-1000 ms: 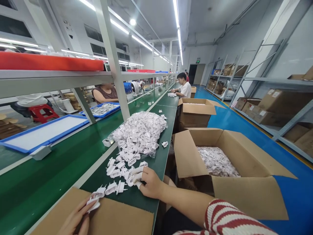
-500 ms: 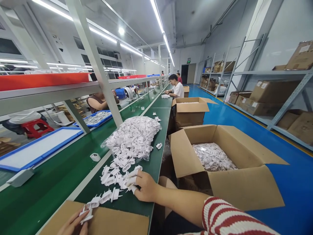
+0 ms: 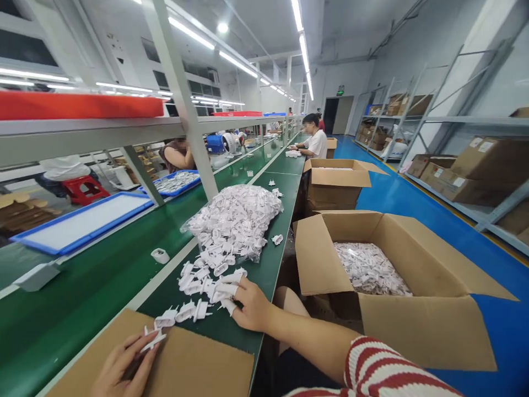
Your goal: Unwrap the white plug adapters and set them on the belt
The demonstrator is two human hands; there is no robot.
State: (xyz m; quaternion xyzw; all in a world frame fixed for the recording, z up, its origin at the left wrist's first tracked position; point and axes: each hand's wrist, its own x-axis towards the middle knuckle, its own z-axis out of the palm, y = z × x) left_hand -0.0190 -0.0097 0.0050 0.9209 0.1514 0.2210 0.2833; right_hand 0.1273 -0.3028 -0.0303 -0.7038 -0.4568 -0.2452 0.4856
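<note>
Left hand (image 3: 126, 361): fingers pinching white plug housing (image 3: 156, 340), over cardboard sheet (image 3: 198, 361)
Right hand (image 3: 249, 306): fingers at loose plug housings (image 3: 190, 284); grip cannot be told
Plastic bag (image 3: 237, 218): filled, on green worktop (image 3: 231, 335)

Grn bench (image 3: 289, 182) bears clear bag (image 3: 268, 203) of wht pronged pcs (image 3: 225, 231), loose pcs (image 3: 185, 312) beside it, & brn cardbd sheet (image 3: 202, 361) at near end.

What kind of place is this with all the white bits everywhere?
Probably a factory: a long green worktop stretches down the room, a clear bag of small white parts sits on it, and an open cardboard box holds more white pieces.
</note>
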